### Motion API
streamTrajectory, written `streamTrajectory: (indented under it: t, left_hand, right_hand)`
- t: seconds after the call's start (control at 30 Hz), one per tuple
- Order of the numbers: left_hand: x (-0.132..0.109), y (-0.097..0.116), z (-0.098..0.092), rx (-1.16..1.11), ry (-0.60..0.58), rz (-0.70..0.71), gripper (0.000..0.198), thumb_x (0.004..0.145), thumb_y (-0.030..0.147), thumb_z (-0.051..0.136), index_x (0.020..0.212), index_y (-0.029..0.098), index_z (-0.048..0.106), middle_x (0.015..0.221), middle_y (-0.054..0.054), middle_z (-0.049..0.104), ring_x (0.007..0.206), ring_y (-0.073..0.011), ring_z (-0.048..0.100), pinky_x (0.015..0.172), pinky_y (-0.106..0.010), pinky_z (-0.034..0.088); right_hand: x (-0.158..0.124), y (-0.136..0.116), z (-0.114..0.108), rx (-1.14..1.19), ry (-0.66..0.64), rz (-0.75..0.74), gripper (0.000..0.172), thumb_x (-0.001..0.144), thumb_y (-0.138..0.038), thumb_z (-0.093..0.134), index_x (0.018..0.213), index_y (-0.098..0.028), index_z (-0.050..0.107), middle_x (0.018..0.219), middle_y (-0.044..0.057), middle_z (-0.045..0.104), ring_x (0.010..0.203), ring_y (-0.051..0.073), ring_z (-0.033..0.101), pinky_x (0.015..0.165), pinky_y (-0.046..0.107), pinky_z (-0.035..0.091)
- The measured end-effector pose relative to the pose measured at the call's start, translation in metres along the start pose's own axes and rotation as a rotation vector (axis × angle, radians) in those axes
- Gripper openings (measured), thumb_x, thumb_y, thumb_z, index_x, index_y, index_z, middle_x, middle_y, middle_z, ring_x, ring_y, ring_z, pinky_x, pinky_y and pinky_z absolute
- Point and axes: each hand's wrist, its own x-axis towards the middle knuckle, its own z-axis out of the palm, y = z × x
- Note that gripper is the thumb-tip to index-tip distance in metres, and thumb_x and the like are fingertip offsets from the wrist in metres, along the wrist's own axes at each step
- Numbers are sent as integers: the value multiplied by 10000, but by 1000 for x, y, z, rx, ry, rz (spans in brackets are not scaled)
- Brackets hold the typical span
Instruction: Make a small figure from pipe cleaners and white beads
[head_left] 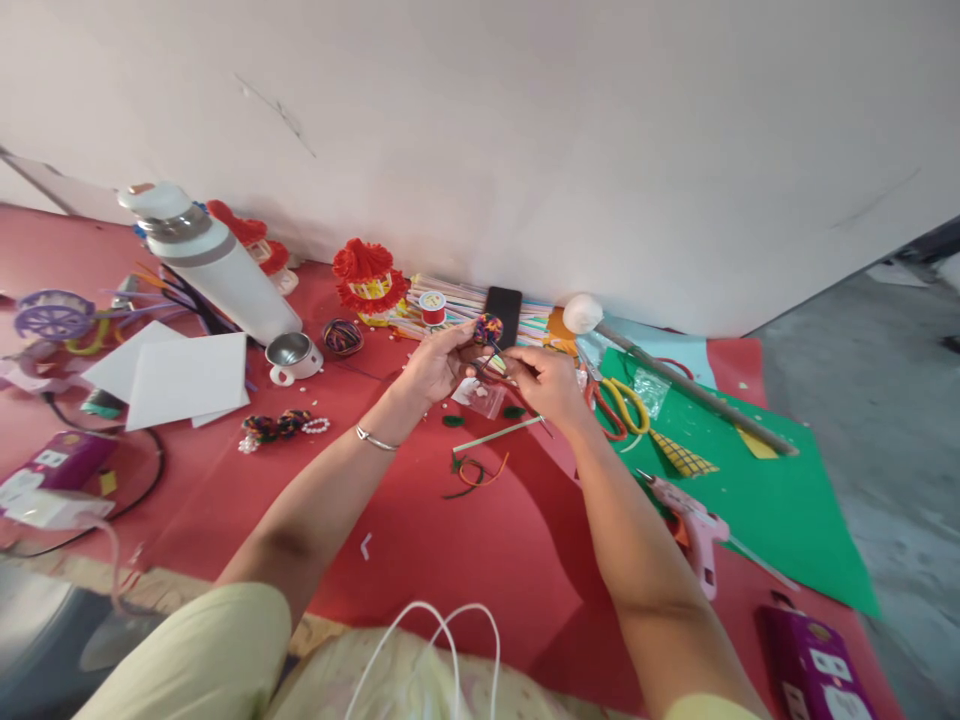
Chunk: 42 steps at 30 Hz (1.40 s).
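Note:
My left hand (433, 368) is closed around a small multicoloured pom-pom (487, 327), holding it up above the red sheet (420, 540). My right hand (546, 385) pinches a thin strand or stick just below the pom-pom, its fingertips almost touching the left hand's. What exactly the right fingers grip is too small to name. A small clear packet (484, 397) lies under both hands. A thin white-green stick (501, 433) and scraps of coloured cord (474, 472) rest on the sheet just in front of my hands.
Yellow-handled scissors (616, 402) and a pink glue gun (694, 530) lie on the green sheet (795, 510) at right. A white bottle (210, 262), metal cup (292, 356), red thread spool (433, 307), black phone (502, 312), red tasselled ornament (367, 277) and white cards (180, 378) sit at left and back.

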Motion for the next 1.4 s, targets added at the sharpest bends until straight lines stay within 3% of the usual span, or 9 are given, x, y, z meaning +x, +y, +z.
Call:
streamTrajectory:
  t: [0.3,0.63,0.7,0.83,0.97,1.1,1.17,1.3,1.4]
  left_hand:
    - [-1,-2,1,29,-14,65,136,861,144,674,972,117,747,793,-52,770,614,-142,730,374,-174,437]
    - [9,-21,-13,90,-127,108,240,814,215,760,1027,105,767,851,-73,775,684,-166,735,447,-192,506]
    - [9,-22,-13,102,-124,133,258,810,241,778,1029,105,771,859,-77,776,692,-169,736,457,-196,517]
    - [6,-27,-9,164,-87,165,304,792,284,811,1042,111,784,818,-77,771,659,-170,725,468,-209,530]
    - [4,-33,-7,203,-90,126,341,784,288,815,1076,115,786,809,-77,772,644,-166,721,478,-218,547]
    - [7,-35,-9,208,-16,133,323,763,287,832,1034,125,765,805,-69,766,656,-182,736,437,-210,518]
    - [8,-37,-9,254,-2,112,311,752,286,847,999,122,754,773,-61,755,644,-182,738,438,-205,514]
    - [6,-43,-7,338,-68,-14,284,741,287,863,920,106,736,704,-55,732,554,-153,701,442,-195,493]
    - [5,-48,-6,371,-136,-118,265,750,285,853,883,102,716,625,-55,705,444,-139,633,413,-213,473]
  right_hand:
    - [1,-3,-4,13,-27,3,238,988,-302,586,990,-209,805,937,72,814,834,217,737,836,331,558]
    - [1,2,2,26,80,7,178,963,-279,613,980,-211,776,974,80,813,878,233,752,814,345,566]
    - [-1,1,4,80,94,53,160,939,-281,640,1049,-220,737,938,61,800,846,227,746,786,341,569]
    - [-4,-1,5,235,91,163,279,913,-249,606,1192,-247,591,904,23,740,721,197,693,643,315,551]
    - [-4,-2,3,287,105,221,211,1005,-363,507,1174,-251,564,927,29,676,680,178,624,620,324,522]
    - [1,-5,-4,96,243,172,348,1040,-510,492,1157,-226,657,940,51,658,726,177,574,696,340,489]
    - [3,-6,-8,63,234,123,324,1002,-502,588,1090,-222,724,961,51,673,705,160,553,676,328,457]
    - [4,-6,-13,108,93,76,242,936,-378,702,769,-208,741,734,10,636,688,159,558,666,321,415]
    - [4,-6,-15,142,152,82,286,924,-328,708,668,-204,686,673,-4,580,685,158,544,676,322,407]
